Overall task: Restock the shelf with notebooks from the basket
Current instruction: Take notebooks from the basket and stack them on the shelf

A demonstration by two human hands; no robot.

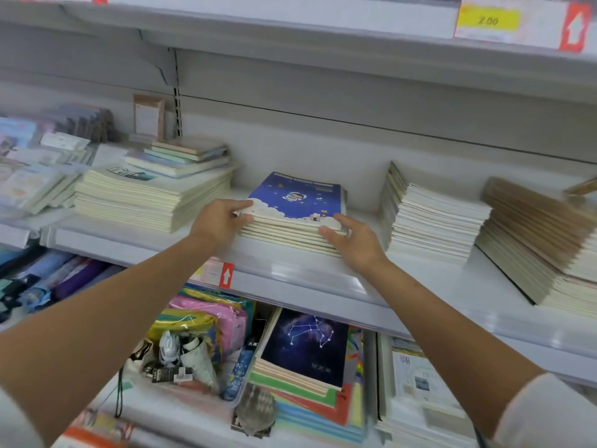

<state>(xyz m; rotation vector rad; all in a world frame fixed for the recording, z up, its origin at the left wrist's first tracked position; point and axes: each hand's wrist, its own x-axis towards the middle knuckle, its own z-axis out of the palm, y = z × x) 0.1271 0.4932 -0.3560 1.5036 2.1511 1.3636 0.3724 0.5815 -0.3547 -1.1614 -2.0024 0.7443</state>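
One stack of notebooks (295, 197) sits on the shelf (290, 270), left hand (219, 221) gripping its 8 o'clock corner, right hand (353, 242) its 4 (basket unseen, so remainder unclear).

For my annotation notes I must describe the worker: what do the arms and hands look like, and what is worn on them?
Both forearms are bare. A white sleeve covers the right arm near the elbow, and a pale sleeve edge shows on the left arm. The left hand and right hand wear no gloves; no watch, ring or bracelet is visible.
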